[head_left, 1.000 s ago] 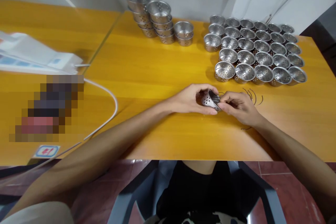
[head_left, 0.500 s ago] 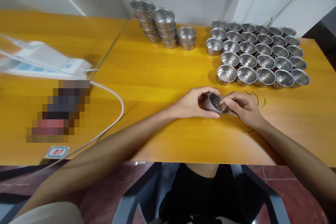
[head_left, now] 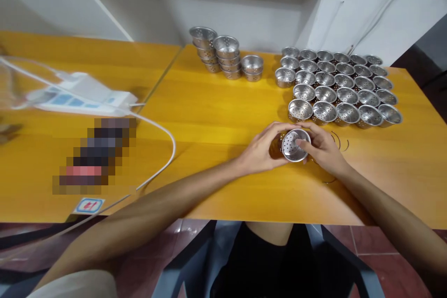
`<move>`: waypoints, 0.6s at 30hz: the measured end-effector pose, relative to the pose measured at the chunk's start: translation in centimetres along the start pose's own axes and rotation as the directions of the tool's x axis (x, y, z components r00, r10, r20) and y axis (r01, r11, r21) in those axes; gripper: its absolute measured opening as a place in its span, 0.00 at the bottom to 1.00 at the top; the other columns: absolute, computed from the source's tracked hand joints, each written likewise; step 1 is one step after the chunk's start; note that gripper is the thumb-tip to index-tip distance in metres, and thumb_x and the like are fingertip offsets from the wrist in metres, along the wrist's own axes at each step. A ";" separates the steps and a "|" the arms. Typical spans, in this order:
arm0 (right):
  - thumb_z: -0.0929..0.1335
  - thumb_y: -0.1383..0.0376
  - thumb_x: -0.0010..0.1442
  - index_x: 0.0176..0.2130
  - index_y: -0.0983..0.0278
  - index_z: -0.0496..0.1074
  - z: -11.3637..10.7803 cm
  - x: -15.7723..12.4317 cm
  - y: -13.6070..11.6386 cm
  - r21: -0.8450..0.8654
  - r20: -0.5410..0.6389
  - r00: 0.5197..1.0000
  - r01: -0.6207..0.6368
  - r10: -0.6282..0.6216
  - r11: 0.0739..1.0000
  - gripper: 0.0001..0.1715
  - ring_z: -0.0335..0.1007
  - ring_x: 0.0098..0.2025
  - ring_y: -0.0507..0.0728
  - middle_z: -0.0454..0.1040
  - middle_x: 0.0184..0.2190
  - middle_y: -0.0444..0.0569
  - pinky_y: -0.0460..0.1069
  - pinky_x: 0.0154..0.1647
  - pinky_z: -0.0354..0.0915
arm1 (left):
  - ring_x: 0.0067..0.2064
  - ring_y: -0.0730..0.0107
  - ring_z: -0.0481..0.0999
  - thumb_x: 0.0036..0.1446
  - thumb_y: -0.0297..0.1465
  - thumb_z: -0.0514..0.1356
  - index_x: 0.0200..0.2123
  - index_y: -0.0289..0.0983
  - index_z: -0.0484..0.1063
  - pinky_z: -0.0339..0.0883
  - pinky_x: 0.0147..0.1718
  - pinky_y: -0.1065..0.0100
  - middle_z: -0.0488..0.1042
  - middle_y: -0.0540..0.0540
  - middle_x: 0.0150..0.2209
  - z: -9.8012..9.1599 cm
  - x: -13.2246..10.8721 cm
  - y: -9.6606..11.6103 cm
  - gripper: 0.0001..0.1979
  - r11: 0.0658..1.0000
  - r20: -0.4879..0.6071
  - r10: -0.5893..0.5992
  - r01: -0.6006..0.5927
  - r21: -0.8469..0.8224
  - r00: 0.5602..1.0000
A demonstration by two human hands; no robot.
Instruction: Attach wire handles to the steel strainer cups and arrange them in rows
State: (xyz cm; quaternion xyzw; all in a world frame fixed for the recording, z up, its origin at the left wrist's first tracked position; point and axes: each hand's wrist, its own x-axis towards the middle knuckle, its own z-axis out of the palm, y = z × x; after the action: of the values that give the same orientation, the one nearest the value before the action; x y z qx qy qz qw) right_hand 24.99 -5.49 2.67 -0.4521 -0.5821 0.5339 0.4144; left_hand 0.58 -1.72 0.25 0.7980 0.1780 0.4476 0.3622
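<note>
Between my two hands is a perforated metal cup (head_left: pixel 290 148), tilted so its mouth and hole-dotted inside face me. My left hand (head_left: pixel 262 150) curls around the cup's left side, thumb below and fingers above. On the right, my right hand (head_left: pixel 323 149) grips the rim, its thumb reaching over the opening to the inside. The right fingertips are partly hidden behind the cup. Thin curved wires (head_left: pixel 346 145) lie on the table beside and behind my right hand, one (head_left: pixel 329 182) just below its wrist.
Rows of similar cups (head_left: pixel 324 111) fill the back right of the yellow table (head_left: pixel 209 121). Stacked cups (head_left: pixel 226 58) stand left of them. A white power strip (head_left: pixel 87 98) with a cable (head_left: pixel 173 142), a blurred-out item (head_left: pixel 98 153) and a label (head_left: pixel 89 205) lie at left.
The cup has turned from lying sideways to facing its mouth toward me. My right hand has gone from pinching at its mouth to gripping its rim. The view has shifted slightly.
</note>
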 end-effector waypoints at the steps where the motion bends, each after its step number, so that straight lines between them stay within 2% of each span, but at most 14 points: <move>1: 0.84 0.47 0.64 0.61 0.53 0.75 0.1 0.0 -0.1 -0.004 -0.014 1.000 -0.009 0.009 1.000 0.34 0.76 0.29 0.55 0.83 0.42 0.47 0.49 0.20 0.73 | 0.69 0.44 0.83 0.68 0.37 0.78 0.74 0.46 0.69 0.79 0.69 0.41 0.80 0.34 0.69 0.0 0.0 0.0 0.37 0.999 0.017 0.041 -0.041 0.026 0.999; 4: 0.85 0.48 0.60 0.55 0.55 0.76 0.3 -0.1 -0.7 -0.063 -0.031 0.999 -0.015 0.013 0.998 0.33 0.76 0.30 0.57 0.84 0.40 0.47 0.50 0.22 0.71 | 0.70 0.44 0.81 0.71 0.38 0.76 0.77 0.46 0.66 0.80 0.68 0.40 0.79 0.33 0.69 0.1 0.1 -0.1 0.38 0.984 0.044 0.157 -0.160 0.080 0.987; 7: 0.85 0.44 0.58 0.45 0.59 0.78 0.4 -0.2 -1.1 -0.190 -0.055 0.998 0.007 -0.018 0.982 0.29 0.75 0.31 0.58 0.83 0.35 0.47 0.51 0.29 0.70 | 0.69 0.43 0.82 0.73 0.41 0.75 0.78 0.48 0.64 0.81 0.66 0.38 0.79 0.33 0.69 0.3 0.1 -0.4 0.38 0.972 0.073 0.200 -0.207 0.113 0.977; 10: 0.85 0.40 0.54 0.38 0.61 0.77 0.4 -0.1 -1.2 -0.300 -0.089 0.995 0.015 -0.044 0.954 0.33 0.73 0.30 0.57 0.80 0.30 0.46 0.52 0.33 0.68 | 0.67 0.44 0.83 0.74 0.43 0.75 0.77 0.48 0.65 0.83 0.64 0.40 0.81 0.34 0.67 0.4 0.0 -0.7 0.36 0.967 0.100 0.210 -0.221 0.122 0.973; 14: 0.84 0.34 0.50 0.37 0.61 0.77 0.5 -0.2 -1.1 -0.368 -0.142 0.989 -0.018 -0.037 0.930 0.38 0.72 0.31 0.58 0.80 0.30 0.47 0.52 0.34 0.65 | 0.67 0.45 0.82 0.75 0.44 0.74 0.77 0.48 0.65 0.82 0.65 0.40 0.81 0.35 0.67 0.3 0.0 -0.9 0.35 0.970 0.128 0.205 -0.218 0.103 0.970; 18: 0.82 0.31 0.49 0.34 0.60 0.75 0.3 -0.1 -1.0 -0.384 -0.166 0.985 -0.020 -0.048 0.923 0.40 0.71 0.32 0.58 0.80 0.29 0.47 0.53 0.36 0.63 | 0.67 0.44 0.82 0.75 0.46 0.73 0.77 0.48 0.67 0.81 0.66 0.40 0.81 0.35 0.66 0.0 0.4 -0.8 0.34 0.980 0.163 0.150 -0.169 0.106 0.975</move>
State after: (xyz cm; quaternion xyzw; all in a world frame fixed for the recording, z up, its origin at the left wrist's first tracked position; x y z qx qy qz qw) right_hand 24.60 -5.70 3.66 -0.5648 -0.6407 0.3654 0.3701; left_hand 0.83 -0.96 -0.14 0.8622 0.1113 0.4007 0.2893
